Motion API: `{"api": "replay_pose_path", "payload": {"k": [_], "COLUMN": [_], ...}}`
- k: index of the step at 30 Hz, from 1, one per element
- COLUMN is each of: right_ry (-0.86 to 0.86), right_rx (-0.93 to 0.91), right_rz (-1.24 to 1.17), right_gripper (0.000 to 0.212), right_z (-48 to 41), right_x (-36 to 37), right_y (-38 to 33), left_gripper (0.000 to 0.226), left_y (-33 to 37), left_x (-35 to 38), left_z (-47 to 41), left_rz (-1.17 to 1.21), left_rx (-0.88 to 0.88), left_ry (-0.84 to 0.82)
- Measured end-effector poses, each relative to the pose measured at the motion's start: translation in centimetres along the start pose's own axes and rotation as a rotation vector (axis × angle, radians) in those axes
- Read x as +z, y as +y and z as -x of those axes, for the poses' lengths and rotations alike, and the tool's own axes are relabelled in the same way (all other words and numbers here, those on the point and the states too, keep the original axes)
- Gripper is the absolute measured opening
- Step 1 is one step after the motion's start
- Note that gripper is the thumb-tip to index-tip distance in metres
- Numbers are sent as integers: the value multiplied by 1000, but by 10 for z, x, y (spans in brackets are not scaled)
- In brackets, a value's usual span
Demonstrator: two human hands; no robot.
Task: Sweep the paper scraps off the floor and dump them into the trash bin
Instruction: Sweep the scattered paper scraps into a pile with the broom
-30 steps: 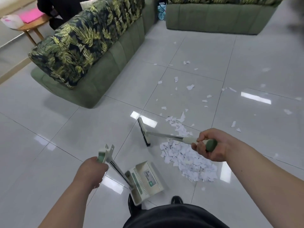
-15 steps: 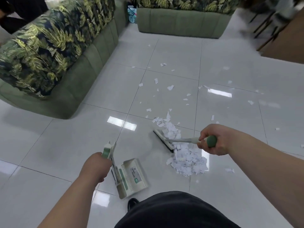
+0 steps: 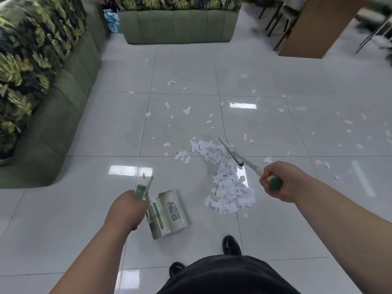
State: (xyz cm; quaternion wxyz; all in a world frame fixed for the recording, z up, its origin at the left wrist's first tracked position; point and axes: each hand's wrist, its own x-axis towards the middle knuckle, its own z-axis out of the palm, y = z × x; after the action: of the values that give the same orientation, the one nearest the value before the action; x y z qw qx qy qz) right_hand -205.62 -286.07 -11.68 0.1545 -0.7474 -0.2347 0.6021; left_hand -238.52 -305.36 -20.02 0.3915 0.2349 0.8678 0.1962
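Head view: sweeping up, broom in one hand, dustpan in the other

The right hand (image 3: 280, 181) has its fingers wrapped tight around the green grip of the broom (image 3: 232, 152), whose head sits tilted at the far edge of the main pile of paper scraps (image 3: 229, 187) on the glossy tiled floor (image 3: 84, 209). The left hand (image 3: 125, 211) grips the upright handle of the dustpan (image 3: 169, 211), which sits on the floor just left of the pile, not touching it. Loose scraps lie scattered farther out, and a green sofa (image 3: 53, 124) runs along the left.
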Motion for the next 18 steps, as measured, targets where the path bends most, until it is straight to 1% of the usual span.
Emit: {"api": "replay_pose_path", "payload": {"k": [3,7,10,13,15,18], "right_ry": [66,134,161,165,160,90], "right_rx": [8,58,108,198,271,354], "right_rz": [-59,-193,-288,-399,-519,-706], "right_gripper": [25,30,23,18,15,15], "right_z": [7,14,17,19,18,14], "right_x": [-15,-33,-36,-32,-27,-14], "right_y": [13,32,46,57,63,73], "left_gripper": [5,5,8,8,6,5], "left_y": [4,7,5,1,-3,-8], "left_x": [4,8,10,11,11,9], "left_z": [-3,-7,-9,-9,-8,-5], "left_rz": [-6,-43,-65,-63,-50,-31], "left_rx": [40,71,82,82,74,60], "left_ry": [-15,-33,-51,-58,-66,-78]}}
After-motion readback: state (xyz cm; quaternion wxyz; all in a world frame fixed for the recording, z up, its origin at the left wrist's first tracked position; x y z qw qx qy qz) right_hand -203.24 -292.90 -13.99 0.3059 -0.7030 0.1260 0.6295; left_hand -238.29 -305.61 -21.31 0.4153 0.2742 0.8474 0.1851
